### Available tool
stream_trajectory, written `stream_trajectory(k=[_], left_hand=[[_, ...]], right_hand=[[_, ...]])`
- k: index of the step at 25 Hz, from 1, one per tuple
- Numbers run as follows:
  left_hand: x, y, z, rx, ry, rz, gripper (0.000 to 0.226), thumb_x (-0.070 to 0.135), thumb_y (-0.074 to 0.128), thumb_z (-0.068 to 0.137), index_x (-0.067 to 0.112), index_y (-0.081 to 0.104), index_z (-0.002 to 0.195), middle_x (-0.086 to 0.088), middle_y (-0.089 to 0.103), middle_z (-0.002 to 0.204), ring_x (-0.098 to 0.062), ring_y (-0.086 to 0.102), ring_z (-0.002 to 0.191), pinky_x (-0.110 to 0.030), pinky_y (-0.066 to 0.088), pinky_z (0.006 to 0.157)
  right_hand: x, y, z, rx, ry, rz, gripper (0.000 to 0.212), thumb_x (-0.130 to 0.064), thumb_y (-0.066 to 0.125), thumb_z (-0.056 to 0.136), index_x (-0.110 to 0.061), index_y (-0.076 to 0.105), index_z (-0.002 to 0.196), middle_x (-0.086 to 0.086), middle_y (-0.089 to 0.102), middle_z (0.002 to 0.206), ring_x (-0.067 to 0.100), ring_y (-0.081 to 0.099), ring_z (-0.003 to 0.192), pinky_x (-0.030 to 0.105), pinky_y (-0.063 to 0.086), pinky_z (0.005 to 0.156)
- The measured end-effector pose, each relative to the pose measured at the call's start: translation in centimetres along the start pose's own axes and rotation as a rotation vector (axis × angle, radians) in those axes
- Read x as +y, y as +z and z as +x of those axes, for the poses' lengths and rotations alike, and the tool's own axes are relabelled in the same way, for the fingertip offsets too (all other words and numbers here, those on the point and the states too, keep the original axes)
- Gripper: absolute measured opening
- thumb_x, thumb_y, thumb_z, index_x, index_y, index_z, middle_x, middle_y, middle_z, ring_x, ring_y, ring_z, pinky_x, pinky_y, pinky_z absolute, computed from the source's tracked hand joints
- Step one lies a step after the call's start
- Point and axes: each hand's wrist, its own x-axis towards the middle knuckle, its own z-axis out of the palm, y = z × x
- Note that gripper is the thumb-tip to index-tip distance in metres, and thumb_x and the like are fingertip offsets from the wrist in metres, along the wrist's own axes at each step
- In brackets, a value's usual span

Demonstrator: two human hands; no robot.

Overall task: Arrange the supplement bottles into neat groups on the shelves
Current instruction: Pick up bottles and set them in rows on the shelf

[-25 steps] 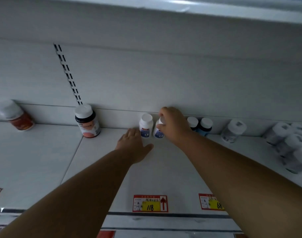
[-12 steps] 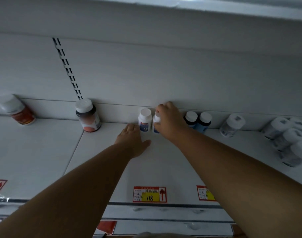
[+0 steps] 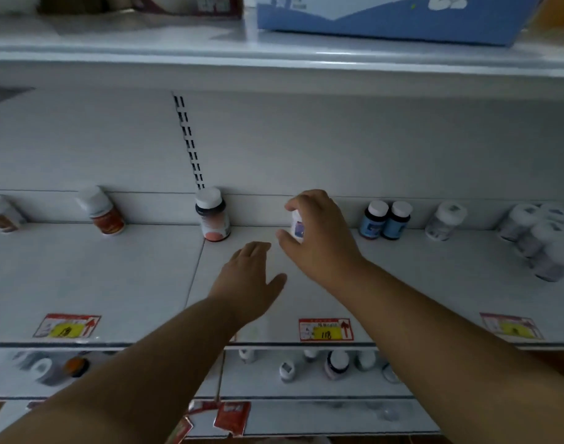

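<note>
My right hand (image 3: 319,238) grips a small white bottle with a blue label (image 3: 297,226) near the back of the white shelf (image 3: 114,277); a second white bottle may be hidden behind the fingers. My left hand (image 3: 248,277) rests flat and open on the shelf just left of it. A dark bottle with a pink label (image 3: 212,214) stands to the left. Two blue-labelled dark bottles (image 3: 384,219) stand side by side to the right.
Orange-labelled bottles (image 3: 101,209) lean at the far left. A clear bottle (image 3: 445,221) and a cluster of white-capped bottles (image 3: 543,238) sit at the right. More bottles (image 3: 336,363) stand on the shelf below. Price tags (image 3: 325,330) line the edge. A blue box (image 3: 392,17) sits above.
The view has tilted back, showing the upper and lower shelves. My right hand has closed over the white bottles and drawn them slightly forward. My left hand stays flat.
</note>
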Motion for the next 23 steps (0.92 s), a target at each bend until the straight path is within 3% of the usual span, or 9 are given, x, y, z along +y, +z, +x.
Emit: stream_trajectory(k=[6,11,15,17,19,23], left_hand=[[-11.4,-7.4,-10.5,0.096,-0.019,0.071,0.068,0.050,0.053,0.092,0.016,0.033,0.148,-0.003,0.041,0.149,-0.023,0.040,0.134,-0.036,0.034,0.110],[-19.7,-11.7,-19.9,0.170,-0.235,0.095,0.062,0.053,0.050,0.091,0.025,0.035,0.144,0.002,0.046,0.143,-0.021,0.041,0.131,-0.034,0.036,0.107],[-24.8,-13.6,-26.7,0.350,-0.498,0.039,0.054,0.051,0.054,0.091,0.034,0.037,0.140,0.010,0.047,0.140,-0.013,0.045,0.125,-0.030,0.041,0.102],[-26.8,-14.0,-29.8,0.389,-0.598,0.003,0.058,0.048,0.059,0.089,0.035,0.036,0.141,0.011,0.046,0.140,-0.011,0.047,0.124,-0.029,0.044,0.099],[-28.8,-14.8,-33.1,0.411,-0.684,-0.021,0.063,0.047,0.061,0.088,0.035,0.034,0.143,0.011,0.043,0.142,-0.011,0.048,0.125,-0.030,0.046,0.098],[-35.1,-16.4,-36.8,0.480,-0.737,-0.019,0.063,0.046,0.061,0.089,0.036,0.034,0.144,0.011,0.037,0.148,-0.011,0.041,0.131,-0.028,0.040,0.101]], right_hand=[[-15.9,5.8,-2.4,-0.046,-0.134,0.187,0.036,-0.025,0.072,0.083,-0.012,0.059,0.114,0.004,0.051,0.121,0.020,0.053,0.112,0.031,0.045,0.095],[-26.3,11.7,-2.5,-0.103,-0.266,0.335,0.033,-0.026,0.070,0.083,-0.014,0.059,0.111,0.002,0.051,0.119,0.018,0.053,0.109,0.035,0.048,0.095],[-33.3,17.3,-2.8,-0.316,-0.392,0.452,0.032,-0.028,0.069,0.088,-0.017,0.056,0.115,0.001,0.051,0.123,0.012,0.050,0.112,0.011,0.039,0.090],[-35.7,19.8,-3.5,-0.385,-0.419,0.467,0.034,-0.030,0.068,0.089,-0.020,0.055,0.118,0.000,0.049,0.127,0.011,0.050,0.113,0.006,0.037,0.086],[-38.2,22.4,-4.7,-0.501,-0.416,0.521,0.037,-0.032,0.067,0.089,-0.025,0.052,0.123,-0.003,0.047,0.130,0.007,0.050,0.111,0.009,0.044,0.084],[-44.0,28.0,-5.6,-0.614,-0.445,0.519,0.051,-0.037,0.065,0.090,-0.036,0.037,0.133,-0.015,0.049,0.119,0.007,0.051,0.110,0.037,0.055,0.089]])
